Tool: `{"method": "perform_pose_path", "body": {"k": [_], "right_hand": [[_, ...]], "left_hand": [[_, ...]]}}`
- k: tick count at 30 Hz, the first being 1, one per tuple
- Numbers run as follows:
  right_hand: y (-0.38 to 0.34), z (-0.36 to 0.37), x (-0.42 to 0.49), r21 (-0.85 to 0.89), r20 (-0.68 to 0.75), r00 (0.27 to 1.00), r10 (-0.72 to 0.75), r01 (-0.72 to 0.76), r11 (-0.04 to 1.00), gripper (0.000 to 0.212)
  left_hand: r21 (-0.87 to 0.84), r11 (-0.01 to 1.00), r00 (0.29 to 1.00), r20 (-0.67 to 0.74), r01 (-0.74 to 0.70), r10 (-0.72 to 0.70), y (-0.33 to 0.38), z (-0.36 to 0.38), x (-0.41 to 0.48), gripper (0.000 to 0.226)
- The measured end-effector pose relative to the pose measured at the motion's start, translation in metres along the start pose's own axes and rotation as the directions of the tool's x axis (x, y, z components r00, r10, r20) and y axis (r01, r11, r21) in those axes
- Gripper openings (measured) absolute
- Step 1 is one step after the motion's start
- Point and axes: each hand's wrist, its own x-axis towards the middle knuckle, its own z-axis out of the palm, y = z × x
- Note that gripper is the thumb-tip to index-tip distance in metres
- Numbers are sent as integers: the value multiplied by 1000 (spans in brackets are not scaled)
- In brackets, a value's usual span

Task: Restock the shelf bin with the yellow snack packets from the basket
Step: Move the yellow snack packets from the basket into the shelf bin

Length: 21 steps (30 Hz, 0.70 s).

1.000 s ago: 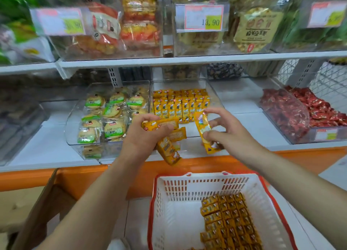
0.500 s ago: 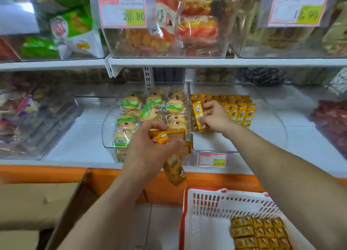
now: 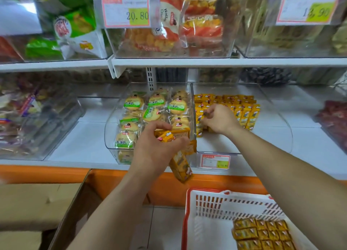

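Packets point(image 3: 180, 165) clutched in left fingers point(image 3: 159, 125), right fingers point(image 3: 208, 110) curled inside bin point(image 3: 234, 141) (grasp unclear)

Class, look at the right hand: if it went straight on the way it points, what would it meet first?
The right hand points left, into the row of packets by the bin's left wall; it looks to be pinching one, though depth is unclear.

We see yellow packets point(image 3: 244, 111) standing in rows in the clear bin point(image 3: 272, 137), more lying flat in the white (red-rimmed) basket point(image 3: 206, 208).
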Motion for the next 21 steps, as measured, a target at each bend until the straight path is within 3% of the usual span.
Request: {"method": "perform_pose_path", "body": {"k": [2,4,6,9,13,19,21], "right_hand": [[-3,-22,-28,181,-74,997,-25,38,983,16],[-9,-42,-72,416,-154,985,-73,132,900,7],[-16,-56,-125,526,-188,967,-170,246,814,6],[-24,-61,-185,604,-77,958,-277,266,751,21],[-21,-52,-205,593,-16,971,-238,201,780,41],[-9,-54,-202,651,-63,992,-111,125,748,35],[-4,-58,-199,656,-88,996,-33,82,751,31]], "left_hand": [[-31,999,1000,2,21,-21,3,2,-1,39],[-69,996,999,12,47,-46,5,7,-2,40],[-125,989,996,34,84,-80,9,16,-4,40],[-217,963,986,86,159,-143,16,34,-9,44],[-329,912,965,178,243,-192,22,52,-21,43],[-375,889,954,238,264,-183,25,63,-31,42],[-405,867,948,250,290,-200,28,62,-32,52]]}}
